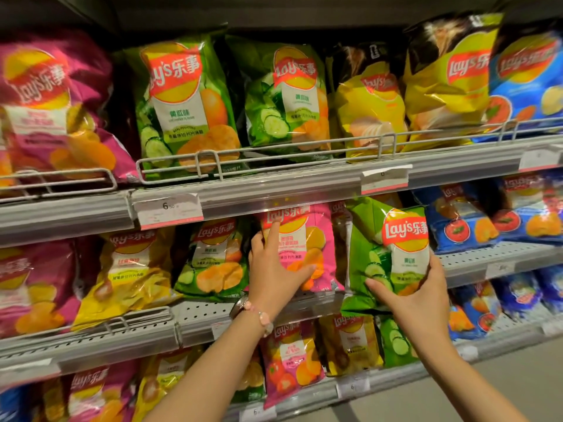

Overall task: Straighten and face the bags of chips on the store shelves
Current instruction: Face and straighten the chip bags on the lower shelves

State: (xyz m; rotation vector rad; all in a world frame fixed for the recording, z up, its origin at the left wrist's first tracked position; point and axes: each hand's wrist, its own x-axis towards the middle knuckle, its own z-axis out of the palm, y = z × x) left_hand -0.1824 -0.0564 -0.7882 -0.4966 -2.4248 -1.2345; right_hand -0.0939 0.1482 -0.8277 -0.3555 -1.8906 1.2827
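Note:
On the middle shelf [475,260] a pink chip bag [316,239] stands upright. My left hand [274,269] grips its lower left side, thumb across the front and fingers at its left edge. Just to the right, my right hand [417,296] holds a green cucumber chip bag [380,239] from below, thumb on its front and fingers curled round its right edge. That green bag leans slightly and sits forward of the shelf edge. Another green bag [213,260] and a yellow bag [134,269] stand left of the pink one.
The top shelf holds magenta [51,102], green [185,102], yellow [368,99] and blue [530,74] bags behind a wire rail [304,153]. Blue tomato bags [463,220] fill the middle shelf's right side. The bottom shelf carries smaller mixed bags [292,360]. Price tags [169,211] hang on shelf edges.

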